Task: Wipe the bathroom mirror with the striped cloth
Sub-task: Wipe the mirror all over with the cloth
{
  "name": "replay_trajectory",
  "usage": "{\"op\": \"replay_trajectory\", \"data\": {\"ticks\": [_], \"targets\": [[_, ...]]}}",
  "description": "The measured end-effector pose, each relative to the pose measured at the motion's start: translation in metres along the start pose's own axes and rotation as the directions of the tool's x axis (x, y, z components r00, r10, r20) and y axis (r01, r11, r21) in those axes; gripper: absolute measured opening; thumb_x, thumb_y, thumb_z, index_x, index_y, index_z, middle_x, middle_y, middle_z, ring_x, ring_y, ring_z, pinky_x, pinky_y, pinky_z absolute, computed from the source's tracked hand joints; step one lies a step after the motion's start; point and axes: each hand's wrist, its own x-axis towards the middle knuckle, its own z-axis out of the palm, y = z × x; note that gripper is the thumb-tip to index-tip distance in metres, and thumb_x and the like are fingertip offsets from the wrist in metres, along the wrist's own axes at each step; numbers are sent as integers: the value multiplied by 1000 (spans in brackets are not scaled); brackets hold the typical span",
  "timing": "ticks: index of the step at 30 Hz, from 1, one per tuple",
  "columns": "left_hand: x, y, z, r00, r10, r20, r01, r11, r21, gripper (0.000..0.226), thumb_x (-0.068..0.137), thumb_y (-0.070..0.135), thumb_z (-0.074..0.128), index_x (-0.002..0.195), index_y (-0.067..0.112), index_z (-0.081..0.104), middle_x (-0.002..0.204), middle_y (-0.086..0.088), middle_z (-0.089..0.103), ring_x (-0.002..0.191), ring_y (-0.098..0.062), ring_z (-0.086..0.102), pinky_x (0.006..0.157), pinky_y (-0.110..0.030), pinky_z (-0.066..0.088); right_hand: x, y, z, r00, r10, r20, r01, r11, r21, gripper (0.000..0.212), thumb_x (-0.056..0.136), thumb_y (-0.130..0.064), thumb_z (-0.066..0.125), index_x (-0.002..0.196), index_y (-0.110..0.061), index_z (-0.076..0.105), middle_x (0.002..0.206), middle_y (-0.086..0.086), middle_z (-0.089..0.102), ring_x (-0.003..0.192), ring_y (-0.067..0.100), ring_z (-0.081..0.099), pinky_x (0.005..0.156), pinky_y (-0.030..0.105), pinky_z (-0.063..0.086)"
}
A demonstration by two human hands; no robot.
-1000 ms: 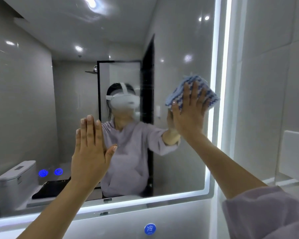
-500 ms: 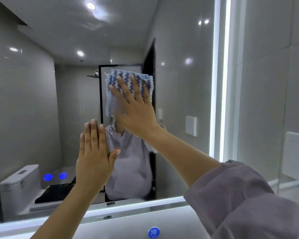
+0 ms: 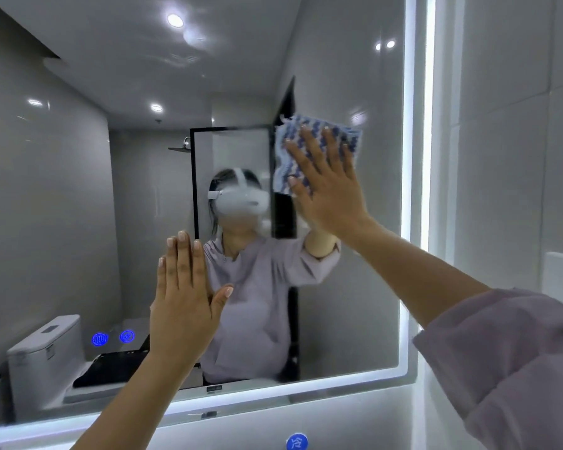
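Head view: right hand (image 3: 330, 196), fingers straight, is pressing one striped cloth (image 3: 350, 138) on one mirror (image 3: 78, 196); left hand (image 3: 184, 306) is resting flat, empty.

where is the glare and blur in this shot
Head view: the light strip along the right edge of the mirror blows out white, and ceiling spotlights reflect as bright dots; a hazy smear softens the reflection beside the striped cloth; the cloth under the right hand is slightly soft, the left hand sharper.
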Motion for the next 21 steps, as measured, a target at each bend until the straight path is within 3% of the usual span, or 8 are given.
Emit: {"op": "replay_trajectory", "data": {"ticks": [5, 8, 12, 18, 21], "targets": [[0, 0, 1, 1000, 1, -2, -1, 1000, -12, 85, 94, 61, 11, 150, -3, 8, 160, -22, 0, 149, -35, -1, 122, -43, 1, -21, 60, 5, 966, 257, 5, -257, 966, 5, 55, 100, -49, 10, 151, -32, 0, 161, 5, 8, 148, 31, 1, 120, 48, -2], [0, 0, 1, 1000, 5, -16, -6, 1000, -22, 85, 94, 59, 18, 150, -3, 7, 159, -23, 1, 149, -35, 0, 122, -42, 0, -41, 87, 4, 932, 361, 24, -362, 930, 60, 52, 101, -48, 11, 148, -34, -5, 160, 8, 8, 147, 33, 1, 119, 54, 4], [1, 0, 2, 1000, 2, -5, -2, 1000, -13, 85, 93, 58, 19, 150, -4, 9, 159, -24, 1, 149, -35, -1, 122, -42, 0, -55, 98, -1, 919, 393, 7, -393, 916, 82, 55, 99, -46, 10, 150, -27, 5, 160, 11, 12, 147, 35, 5, 118, 54, 5], [1, 1, 0, 1000, -1, 0, 1, 1000, -18, 85, 94, 59, 19, 150, -4, 9, 159, -23, 0, 149, -35, -2, 122, -39, -6, -47, 78, 10, 866, 499, -26, -494, 864, 99, 56, 101, -41, 14, 151, -15, 21, 158, 13, 18, 144, 40, 14, 117, 47, -5], [1, 1, 0, 1000, -1, -7, 1, 999, -32, 85, 94, 59, 18, 150, -3, 7, 160, -22, -1, 149, -34, -2, 121, -38, -7, -40, 65, 23, 820, 566, -79, -554, 822, 132, 53, 102, -45, 7, 152, -28, -1, 158, 0, -5, 145, 34, 9, 116, 48, -7]]}}
